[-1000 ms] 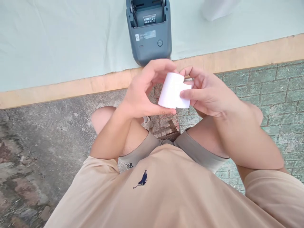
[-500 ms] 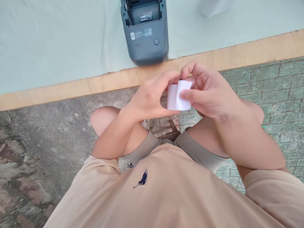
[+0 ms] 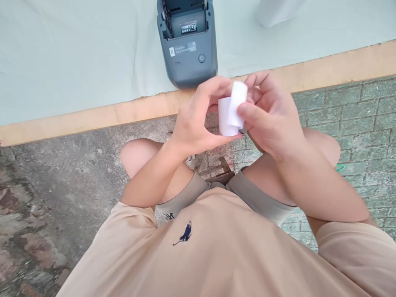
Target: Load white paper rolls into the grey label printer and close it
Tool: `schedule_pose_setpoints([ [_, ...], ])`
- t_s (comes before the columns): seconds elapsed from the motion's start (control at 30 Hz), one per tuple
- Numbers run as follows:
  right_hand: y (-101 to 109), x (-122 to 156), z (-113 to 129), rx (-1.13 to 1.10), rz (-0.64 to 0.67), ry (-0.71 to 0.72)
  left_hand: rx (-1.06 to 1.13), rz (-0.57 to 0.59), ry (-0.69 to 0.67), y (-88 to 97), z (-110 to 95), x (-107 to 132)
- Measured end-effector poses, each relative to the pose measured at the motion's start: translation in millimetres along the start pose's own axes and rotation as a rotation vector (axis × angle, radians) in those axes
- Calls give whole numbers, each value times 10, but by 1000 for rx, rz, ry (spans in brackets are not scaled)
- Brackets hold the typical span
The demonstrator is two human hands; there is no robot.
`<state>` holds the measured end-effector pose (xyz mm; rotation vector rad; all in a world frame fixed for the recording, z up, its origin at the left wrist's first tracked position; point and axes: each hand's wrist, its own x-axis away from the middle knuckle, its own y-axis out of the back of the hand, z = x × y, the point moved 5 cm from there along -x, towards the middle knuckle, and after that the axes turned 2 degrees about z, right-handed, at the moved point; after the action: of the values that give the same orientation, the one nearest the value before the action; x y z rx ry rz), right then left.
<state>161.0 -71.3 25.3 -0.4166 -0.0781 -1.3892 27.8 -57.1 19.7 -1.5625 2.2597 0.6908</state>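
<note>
A small roll of white label paper (image 3: 224,117) is held in front of the table edge. My left hand (image 3: 198,119) grips it by its two ends, the thumb under the bottom and the fingers at the top. The thumb and fingers of my right hand (image 3: 269,113) pinch the loose end of the paper, which stands out from the roll as a curled flap. Just beyond my hands, a dark grey label printer (image 3: 189,68) rests near the table's edge with its lid up and its paper bay showing.
A pale green cloth covers the table (image 3: 93,62), and a bare wooden edge (image 3: 123,114) runs along its front. A white object (image 3: 276,12), cut off by the frame, stands at the back right. Below are my knees and a small wooden stool (image 3: 221,171).
My right hand has pulled the paper's loose end up and away from the roll, so the flap stands higher. My left hand has turned a little, still gripping the roll.
</note>
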Motion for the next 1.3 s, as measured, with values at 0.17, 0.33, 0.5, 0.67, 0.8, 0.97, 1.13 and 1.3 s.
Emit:
schedule_pose_setpoints([
  [0.17,26,-17,49,-136,65,-81,-4,-13,33,61,-12,-38],
  [0.33,-27,-27,-20,-289,124,-157,31,-67,-30,49,-4,-53],
  [0.5,-110,-29,-62,-115,143,-114,36,-112,-227,34,25,-27],
  [0.67,-82,-37,-100,18,164,-103,-140,-33,-196,1,44,33],
  [0.8,-99,-24,-141,47,184,-113,-248,-50,-315,-13,-42,30],
  [0.97,155,13,193,144,-86,123,-239,-52,-462,25,-102,-52],
  [1.13,917,16,903,721,-536,580,-259,-66,-451,22,-134,-87],
  [1.3,1493,-344,976,1054,-624,436,-284,15,-430,-161,-171,-121],
])
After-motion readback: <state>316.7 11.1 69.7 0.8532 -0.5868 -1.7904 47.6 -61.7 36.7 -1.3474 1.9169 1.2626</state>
